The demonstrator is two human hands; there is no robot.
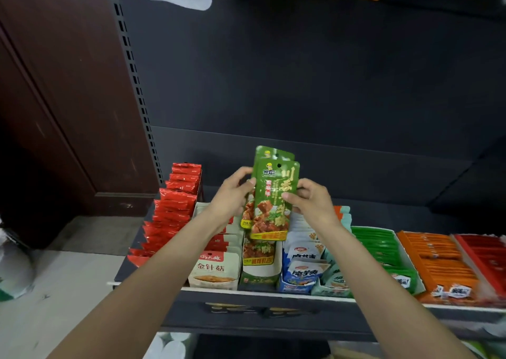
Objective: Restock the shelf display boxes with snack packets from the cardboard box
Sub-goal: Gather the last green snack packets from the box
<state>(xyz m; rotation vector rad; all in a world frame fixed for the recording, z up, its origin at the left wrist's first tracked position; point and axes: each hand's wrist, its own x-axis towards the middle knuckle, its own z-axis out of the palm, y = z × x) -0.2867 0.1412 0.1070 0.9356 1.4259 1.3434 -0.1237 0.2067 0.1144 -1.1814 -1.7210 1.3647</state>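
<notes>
Both hands hold a small stack of green packets [273,194] upright above the shelf [273,295]. The left hand [232,194] grips the stack's left edge, thumb on the front. The right hand [312,199] pinches the right edge, thumb across the front. One packet sits behind the front one, its top showing above. The stack hangs directly over the green display box [260,273], which holds matching packets. Red packets [175,208] stand to the left; orange packets [435,262] to the right.

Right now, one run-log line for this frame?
stage: restocking | left hand and right hand: hold green packets | position: above green display box
</notes>
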